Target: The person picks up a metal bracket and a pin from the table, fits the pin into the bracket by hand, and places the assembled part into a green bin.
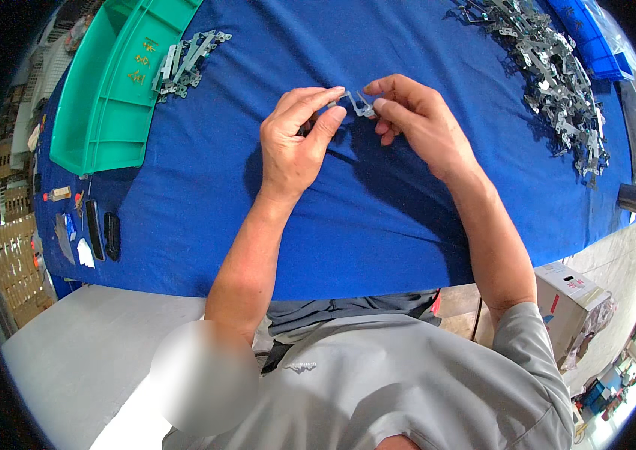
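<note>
Above the middle of the blue cloth, a small bent silver metal bracket (363, 107) shows between my two hands. My left hand (289, 142) is closed, with thumb and forefinger at the bracket's left end. Its other fingers curl behind and are partly hidden. My right hand (424, 120) pinches the right end between thumb and fingers. Whether the metal between the fingertips is one piece or two touching pieces is too small to tell. A small heap of similar silver brackets (187, 64) lies beyond my left hand, beside a green plastic bin (119, 112).
A large pile of loose metal brackets (550, 71) spreads over the far right of the blue cloth (363, 240), beside a blue bin (595, 45). Two dark narrow objects (102, 229) and small scraps lie at the left. A cardboard box (569, 300) stands below the table's right side.
</note>
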Motion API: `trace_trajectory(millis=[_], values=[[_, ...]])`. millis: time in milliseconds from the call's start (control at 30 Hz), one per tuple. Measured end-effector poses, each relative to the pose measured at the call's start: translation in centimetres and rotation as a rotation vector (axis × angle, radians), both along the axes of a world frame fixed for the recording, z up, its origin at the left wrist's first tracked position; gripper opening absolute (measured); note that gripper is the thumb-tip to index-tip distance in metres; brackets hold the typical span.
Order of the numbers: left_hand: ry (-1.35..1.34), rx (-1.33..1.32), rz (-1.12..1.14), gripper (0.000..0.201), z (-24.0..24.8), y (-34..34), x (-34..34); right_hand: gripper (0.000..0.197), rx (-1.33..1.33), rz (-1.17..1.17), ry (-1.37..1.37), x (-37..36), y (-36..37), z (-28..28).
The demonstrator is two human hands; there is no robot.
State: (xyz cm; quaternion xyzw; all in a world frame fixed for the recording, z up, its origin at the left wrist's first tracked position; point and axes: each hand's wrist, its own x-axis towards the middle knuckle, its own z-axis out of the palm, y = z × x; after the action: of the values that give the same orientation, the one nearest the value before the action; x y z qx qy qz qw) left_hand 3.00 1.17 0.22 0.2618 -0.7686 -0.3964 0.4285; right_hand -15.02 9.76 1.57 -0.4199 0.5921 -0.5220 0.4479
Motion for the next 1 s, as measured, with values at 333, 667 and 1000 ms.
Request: trace_trajectory(millis=[333, 667, 1000], values=[[-0.054, -0.089, -0.097, 0.021, 0.1, 0.0, 0.2, 0.022, 0.088, 0.05, -0.037, -0.5, 0.0, 0.5], [0.035, 0.426, 0.089, 0.026, -0.2, 0.4, -0.1, 0.02, 0.011, 0.052, -0.006, 0.7, 0.2, 1.1], [0.014, 0.18, 0.065, 0.022, -0.4, -0.1, 0.2, 0.02, -0.058, 0.003, 0.295, 0.4, -0.1, -0.2]])
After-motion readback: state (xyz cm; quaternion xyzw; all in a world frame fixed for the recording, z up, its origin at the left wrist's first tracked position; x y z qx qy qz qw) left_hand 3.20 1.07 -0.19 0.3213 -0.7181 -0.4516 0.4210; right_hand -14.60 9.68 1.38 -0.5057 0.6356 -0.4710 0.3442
